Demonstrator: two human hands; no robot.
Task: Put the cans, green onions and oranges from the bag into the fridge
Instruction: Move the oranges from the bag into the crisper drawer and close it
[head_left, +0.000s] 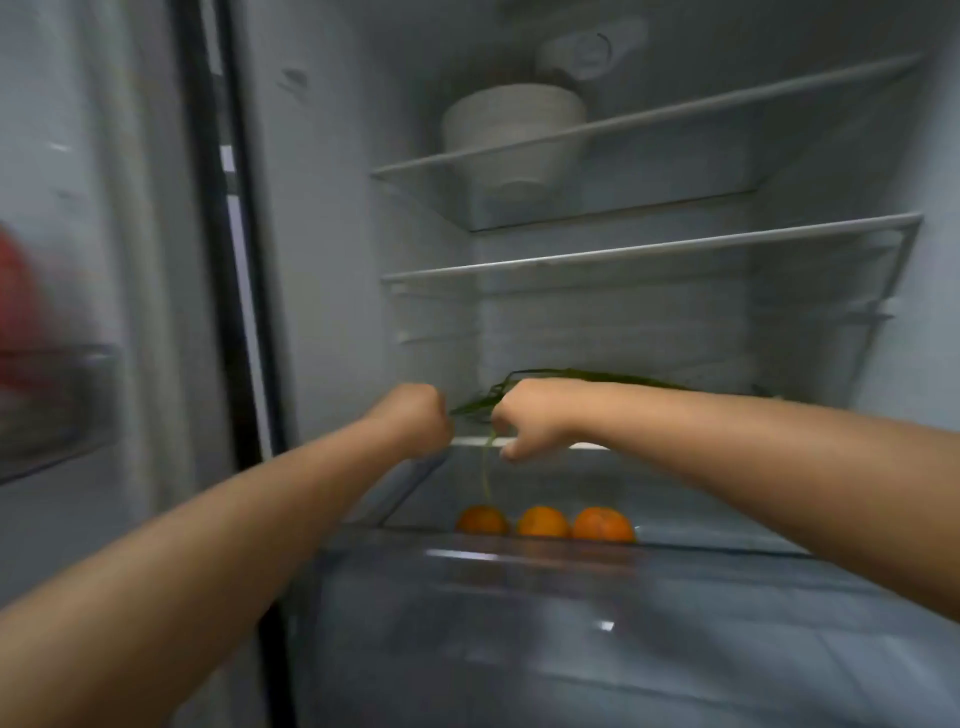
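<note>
The fridge stands open in front of me. Green onions (587, 376) lie across the third glass shelf (587, 445), and one thin leaf hangs down over its front edge. My left hand (410, 415) and my right hand (524, 410) reach in side by side at that shelf, fingers curled around the onions' left end. Three oranges (545, 521) sit in a row on the level below, just behind the clear drawer (519, 623). No cans or bag show in this view.
A white bowl (514, 130) sits on the top shelf. The second shelf (649, 252) holds nothing. The fridge door (78, 312) stands open at the left with a blurred red item in its door bin.
</note>
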